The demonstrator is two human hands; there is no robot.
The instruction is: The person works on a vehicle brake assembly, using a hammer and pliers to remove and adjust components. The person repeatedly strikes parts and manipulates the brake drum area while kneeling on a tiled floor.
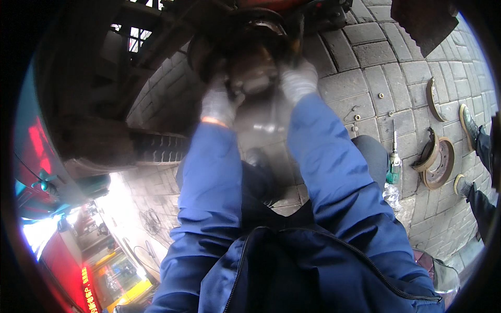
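Both my hands wear pale work gloves and reach up under a vehicle to a dark, greasy wheel hub (255, 68). My left hand (219, 101) is at the hub's left side, its thumb beside the lower edge. On the opposite side, my right hand (298, 81) lies against or close to the hub, just below a thin upright part (301, 36). Motion blur and the dark metal hide most of the fingers, so their grip does not show. A round dark plate or drum edge (198, 57) shows behind the hub on the left.
A tyre (159, 148) stands left of my arms. On the paving at right lie a green power tool (394, 169), curved brake shoes (433, 99), a rusty ring-shaped part (448, 164) and several small nuts. Another person's shoes (468, 128) are at the far right.
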